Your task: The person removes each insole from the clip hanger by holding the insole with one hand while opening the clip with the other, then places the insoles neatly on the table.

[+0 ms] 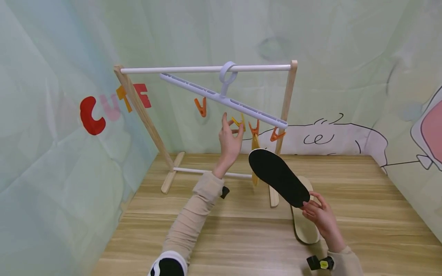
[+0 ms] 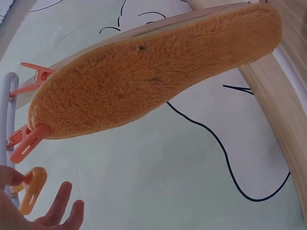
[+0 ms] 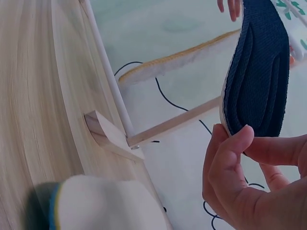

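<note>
My right hand (image 1: 322,216) pinches the lower end of a shoe insole (image 1: 279,178) between thumb and fingers, its black underside showing. My left hand (image 1: 230,142) is raised beneath the hanger, thumb and a finger at a yellow clothespin (image 2: 33,189), other fingers spread away. A lilac hanger (image 1: 224,99) hangs tilted from the rack's top bar (image 1: 165,70), right end lower. Beside the left hand, a fleecy insole (image 2: 158,72) hangs from orange clothespins (image 2: 31,143) on the hanger; the head view shows it edge-on. Another orange clothespin (image 1: 202,107) hangs further left.
A beige insole (image 1: 305,228) lies on the wooden table (image 1: 241,237) near the right hand, partly covered by the held one. The rack's wooden posts (image 1: 148,119) and feet (image 1: 274,196) frame the hanger. Printed cloth (image 1: 345,76) surrounds the table.
</note>
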{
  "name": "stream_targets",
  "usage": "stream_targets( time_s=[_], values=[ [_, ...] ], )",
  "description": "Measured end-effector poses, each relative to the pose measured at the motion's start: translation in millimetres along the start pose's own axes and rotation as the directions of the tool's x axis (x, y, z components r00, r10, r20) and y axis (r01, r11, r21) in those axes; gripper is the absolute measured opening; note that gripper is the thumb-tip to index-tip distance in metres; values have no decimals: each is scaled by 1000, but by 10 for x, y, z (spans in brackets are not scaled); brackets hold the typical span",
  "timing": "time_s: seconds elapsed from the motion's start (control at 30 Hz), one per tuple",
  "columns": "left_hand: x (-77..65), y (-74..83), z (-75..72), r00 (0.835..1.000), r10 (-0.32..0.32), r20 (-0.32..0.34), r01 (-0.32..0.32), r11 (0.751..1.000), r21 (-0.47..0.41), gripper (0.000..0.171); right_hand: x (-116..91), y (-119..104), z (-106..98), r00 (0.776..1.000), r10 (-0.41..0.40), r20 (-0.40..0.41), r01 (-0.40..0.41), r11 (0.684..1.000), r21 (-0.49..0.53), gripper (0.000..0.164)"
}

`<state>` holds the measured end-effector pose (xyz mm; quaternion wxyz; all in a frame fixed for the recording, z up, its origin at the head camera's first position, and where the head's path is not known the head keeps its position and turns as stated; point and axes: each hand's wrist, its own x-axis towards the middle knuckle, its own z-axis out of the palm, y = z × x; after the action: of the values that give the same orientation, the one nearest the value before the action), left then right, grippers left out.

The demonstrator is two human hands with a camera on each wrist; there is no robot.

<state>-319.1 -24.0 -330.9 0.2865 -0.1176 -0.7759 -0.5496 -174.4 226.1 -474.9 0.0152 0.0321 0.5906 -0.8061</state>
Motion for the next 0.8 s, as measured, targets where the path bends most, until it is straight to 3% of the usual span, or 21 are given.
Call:
stream_targets(
  time_s=[0.8],
  values=[
    [-135, 18, -7, 998, 67, 7, -67, 995, 80, 57, -96, -101, -270, 1000, -30, 3, 29, 991, 131, 33]
  ],
)
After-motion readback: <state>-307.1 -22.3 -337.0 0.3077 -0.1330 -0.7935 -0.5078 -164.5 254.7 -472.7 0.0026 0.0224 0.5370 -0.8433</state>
